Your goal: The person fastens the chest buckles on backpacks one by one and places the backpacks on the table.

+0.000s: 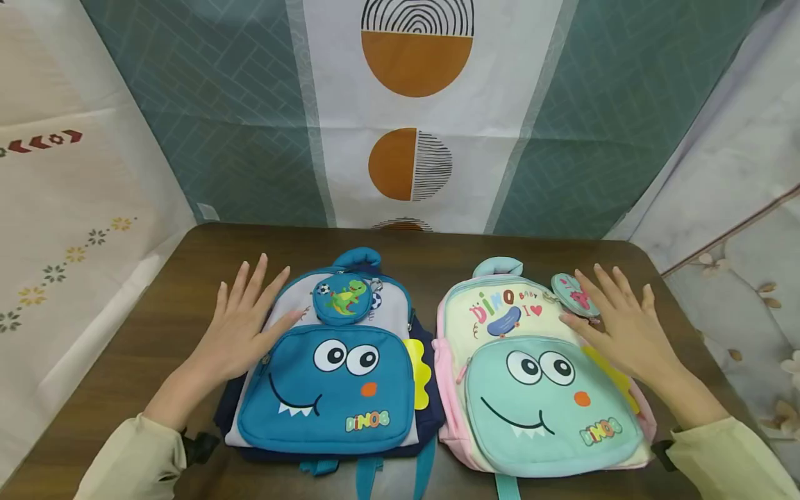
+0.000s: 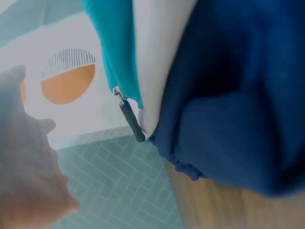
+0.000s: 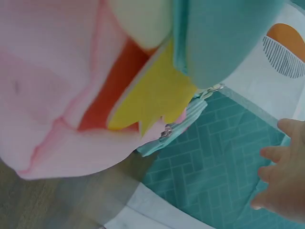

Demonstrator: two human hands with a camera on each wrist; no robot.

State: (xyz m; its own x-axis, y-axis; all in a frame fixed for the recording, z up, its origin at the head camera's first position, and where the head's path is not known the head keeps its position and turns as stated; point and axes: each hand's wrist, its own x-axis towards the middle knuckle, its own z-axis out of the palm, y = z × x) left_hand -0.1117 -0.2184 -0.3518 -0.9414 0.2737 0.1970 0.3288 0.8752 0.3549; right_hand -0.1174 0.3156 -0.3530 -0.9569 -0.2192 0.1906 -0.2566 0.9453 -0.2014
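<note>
Two children's backpacks lie side by side on the table, fronts up. The blue backpack [image 1: 325,389] on the left has a cartoon dinosaur face, a yellow frill and a round dinosaur pouch [image 1: 342,298]. On the right, the mint and pink backpack [image 1: 550,410] carries a similar face; a round pouch [image 1: 575,295] hangs at its upper right. My left hand [image 1: 240,330], fingers spread, overlaps the blue bag's left edge in the head view. My right hand [image 1: 625,333] spreads over the pink bag's right side, fingertips near its pouch. Neither hand holds anything.
The brown wooden table [image 1: 412,243] has rounded far corners. Behind it hangs a patterned green and white cloth [image 1: 250,139], with pale cloths at both sides. Teal straps [image 1: 369,476] trail from the blue bag towards the near edge; a mint strap [image 1: 507,486] trails from the other.
</note>
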